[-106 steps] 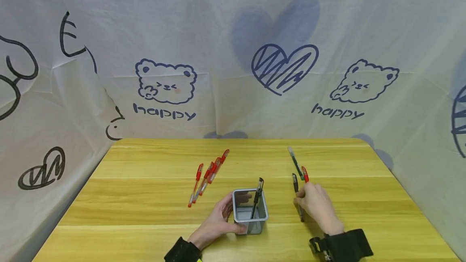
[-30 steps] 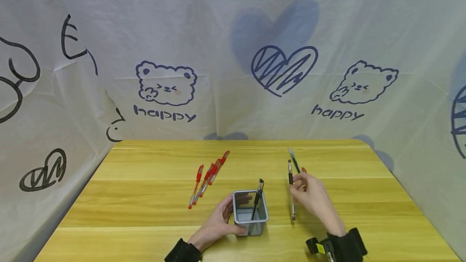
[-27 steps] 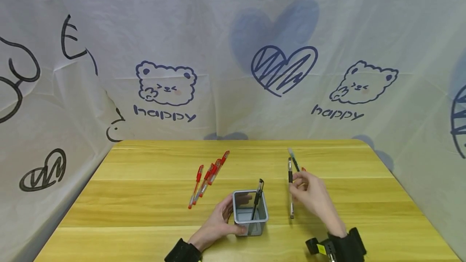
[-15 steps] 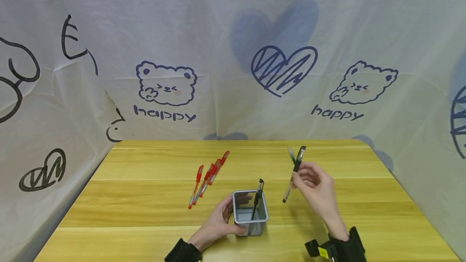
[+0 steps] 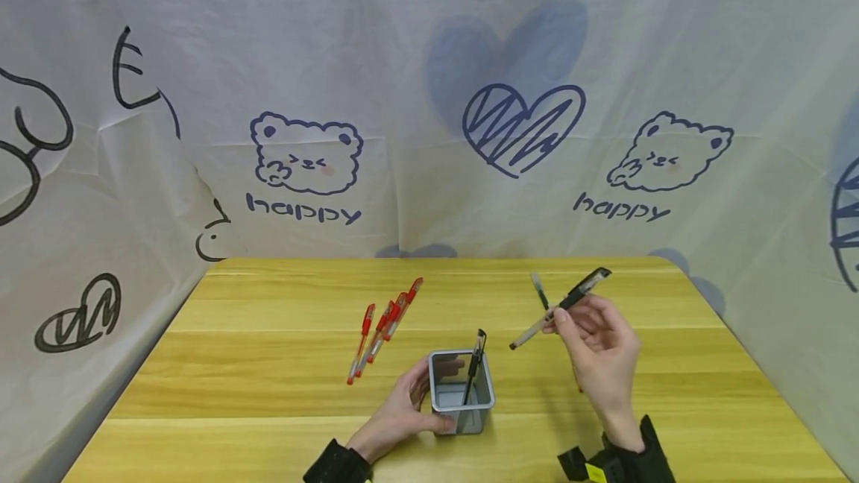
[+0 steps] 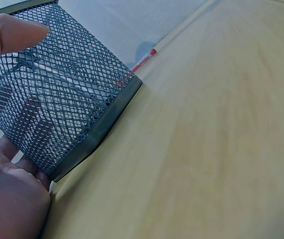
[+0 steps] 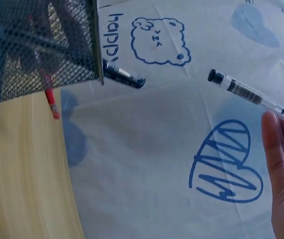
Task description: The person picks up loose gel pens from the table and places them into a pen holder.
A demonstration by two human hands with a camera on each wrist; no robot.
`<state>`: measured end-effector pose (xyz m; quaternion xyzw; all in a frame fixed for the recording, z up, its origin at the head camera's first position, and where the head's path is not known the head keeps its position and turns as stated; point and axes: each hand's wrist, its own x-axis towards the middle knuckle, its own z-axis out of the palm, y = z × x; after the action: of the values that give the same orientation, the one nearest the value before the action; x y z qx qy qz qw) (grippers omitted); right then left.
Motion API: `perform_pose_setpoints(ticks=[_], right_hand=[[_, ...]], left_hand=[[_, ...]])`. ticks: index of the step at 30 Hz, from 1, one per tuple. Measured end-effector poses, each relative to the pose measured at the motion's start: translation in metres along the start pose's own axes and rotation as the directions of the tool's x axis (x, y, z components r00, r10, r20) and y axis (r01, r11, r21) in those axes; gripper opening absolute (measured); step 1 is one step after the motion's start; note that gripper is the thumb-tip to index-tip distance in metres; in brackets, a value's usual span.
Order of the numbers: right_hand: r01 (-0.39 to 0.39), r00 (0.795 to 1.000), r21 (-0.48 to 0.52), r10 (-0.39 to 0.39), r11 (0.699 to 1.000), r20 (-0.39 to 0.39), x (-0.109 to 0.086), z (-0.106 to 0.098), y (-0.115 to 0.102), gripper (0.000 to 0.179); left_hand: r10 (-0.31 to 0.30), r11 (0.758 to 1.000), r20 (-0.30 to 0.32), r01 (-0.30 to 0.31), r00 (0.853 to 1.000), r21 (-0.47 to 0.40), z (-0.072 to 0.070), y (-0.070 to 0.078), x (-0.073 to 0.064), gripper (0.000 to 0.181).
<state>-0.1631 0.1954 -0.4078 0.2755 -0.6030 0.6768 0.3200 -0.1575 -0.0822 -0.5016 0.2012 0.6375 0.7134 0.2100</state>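
My left hand (image 5: 392, 420) grips a grey mesh pen holder (image 5: 463, 407) on the table, thumb on its near side and fingers around the left. Inside the holder leans one black-capped pen (image 5: 473, 365). To the right, my right hand (image 5: 604, 352) pinches another black-capped gel pen (image 5: 577, 294) between thumb and fingers, raised over the table. That pen tilts, its cap up to the right and its clear barrel end down to the left toward the holder. The right wrist view shows the pen's dark end (image 7: 215, 76) and printed barrel. In the left wrist view the mesh wall (image 6: 72, 94) fills the upper left.
Several red-capped pens (image 5: 396, 315) lie loosely grouped left of the holder on the wooden table (image 5: 268, 386). A green-and-clear pen (image 5: 539, 288) lies at the right, partly behind my right hand. A white printed cloth (image 5: 416, 95) stands behind the table.
My right hand has picked the black pen up from the table, lifted it, and swung its cap end over to the right. My left hand and the holder stay put.
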Motion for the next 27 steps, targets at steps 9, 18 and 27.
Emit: perform_pose_setpoints(ticks=[9,18,27], right_hand=[[0.030,0.976,0.026,-0.035,0.999,0.214,-0.018,-0.001,0.035,0.030],[-0.111,0.911,-0.158,0.164,0.981,0.378,-0.010,0.030,-0.013,0.019],[-0.167,0.841,-0.352,0.319,0.921,0.437,-0.011,0.032,-0.014,0.011]], left_hand=[[0.026,1.000,0.011,-0.026,1.000,0.002,0.000,0.000,0.000,0.081],[0.012,1.000,0.008,-0.012,1.000,0.007,0.001,0.000,0.001,0.081],[0.014,1.000,0.014,-0.014,1.000,0.004,-0.001,-0.001,0.000,0.080]])
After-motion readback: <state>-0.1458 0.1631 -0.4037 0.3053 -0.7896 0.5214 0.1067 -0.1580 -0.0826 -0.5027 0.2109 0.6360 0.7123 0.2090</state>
